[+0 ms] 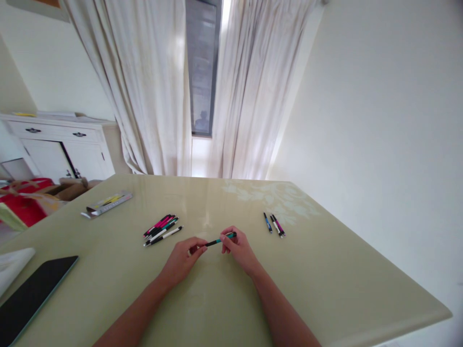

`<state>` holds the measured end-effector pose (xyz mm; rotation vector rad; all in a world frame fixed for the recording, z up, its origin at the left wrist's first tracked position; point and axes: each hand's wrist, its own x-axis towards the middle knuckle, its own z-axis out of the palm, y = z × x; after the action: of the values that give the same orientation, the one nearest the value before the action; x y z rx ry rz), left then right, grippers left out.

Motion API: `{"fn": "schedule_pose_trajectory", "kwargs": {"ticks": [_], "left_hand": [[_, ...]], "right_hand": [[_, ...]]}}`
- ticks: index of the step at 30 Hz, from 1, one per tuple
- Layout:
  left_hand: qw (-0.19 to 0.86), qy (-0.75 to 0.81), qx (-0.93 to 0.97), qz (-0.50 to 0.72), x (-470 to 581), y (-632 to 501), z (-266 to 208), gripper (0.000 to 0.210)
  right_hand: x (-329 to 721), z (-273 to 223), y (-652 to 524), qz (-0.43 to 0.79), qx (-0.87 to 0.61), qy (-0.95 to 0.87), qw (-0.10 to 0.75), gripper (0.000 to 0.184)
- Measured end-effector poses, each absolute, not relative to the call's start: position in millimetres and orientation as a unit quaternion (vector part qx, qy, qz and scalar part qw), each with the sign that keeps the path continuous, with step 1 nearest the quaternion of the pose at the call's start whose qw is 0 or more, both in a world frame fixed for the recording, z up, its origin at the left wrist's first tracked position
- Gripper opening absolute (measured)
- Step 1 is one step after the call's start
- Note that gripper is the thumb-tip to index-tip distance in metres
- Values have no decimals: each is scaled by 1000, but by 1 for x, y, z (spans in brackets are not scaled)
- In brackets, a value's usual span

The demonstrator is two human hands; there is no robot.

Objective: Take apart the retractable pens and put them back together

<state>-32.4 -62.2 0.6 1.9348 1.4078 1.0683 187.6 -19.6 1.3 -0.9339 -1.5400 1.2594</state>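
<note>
Between my two hands a green and black pen [213, 242] is held just above the table [202, 299]. My left hand [183, 258] pinches its black end between thumb and fingertips. At the other end my right hand [237, 246] has its fingers closed around the green part. To the left of my left hand lies a pile of several pens [162, 227] in pink, green, white and black. Farther off to the right, a blue pen [267, 222] lies beside a white pen [276, 225] and a purple pen [279, 225].
An opened pen box [108, 203] lies at the table's far left. A dark tablet [34, 296] and a white object [14, 265] are at the near left. Beyond stand a white cabinet [72, 149] and curtains [159, 96]; a wall [379, 144] runs along the right.
</note>
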Motion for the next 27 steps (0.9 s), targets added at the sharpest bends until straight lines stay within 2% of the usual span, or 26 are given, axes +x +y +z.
{"fn": "schedule_pose_trajectory", "kwargs": {"ticks": [3, 6, 8, 11, 14, 18, 21, 24, 27], "left_hand": [[264, 521, 714, 387, -34, -62, -1, 30], [240, 527, 709, 402, -39, -56, -2, 34], [194, 555, 695, 414, -49, -50, -2, 38], [74, 645, 662, 374, -74, -41, -4, 35], [-11, 756, 597, 268, -97, -40, -8, 38], [13, 775, 595, 213, -106, -43, -9, 29], [14, 750, 617, 237, -103, -42, -9, 23], [48, 689, 658, 299, -95, -39, -7, 23], [120, 590, 708, 369, -77, -41, -5, 29]], "right_hand": [[186, 1, -19, 516, -366, -638, 439, 31], [196, 3, -9, 488, -391, -605, 494, 33], [214, 5, 2, 425, -436, -557, 565, 39], [253, 3, 20, 262, -556, -454, 645, 52], [287, -6, 31, 120, -653, -430, 612, 55], [302, -24, 36, 24, -752, -414, 512, 49], [301, -29, 35, -13, -769, -430, 472, 45], [294, -22, 33, -32, -754, -460, 468, 46], [269, -7, 24, 37, -669, -555, 493, 48]]}}
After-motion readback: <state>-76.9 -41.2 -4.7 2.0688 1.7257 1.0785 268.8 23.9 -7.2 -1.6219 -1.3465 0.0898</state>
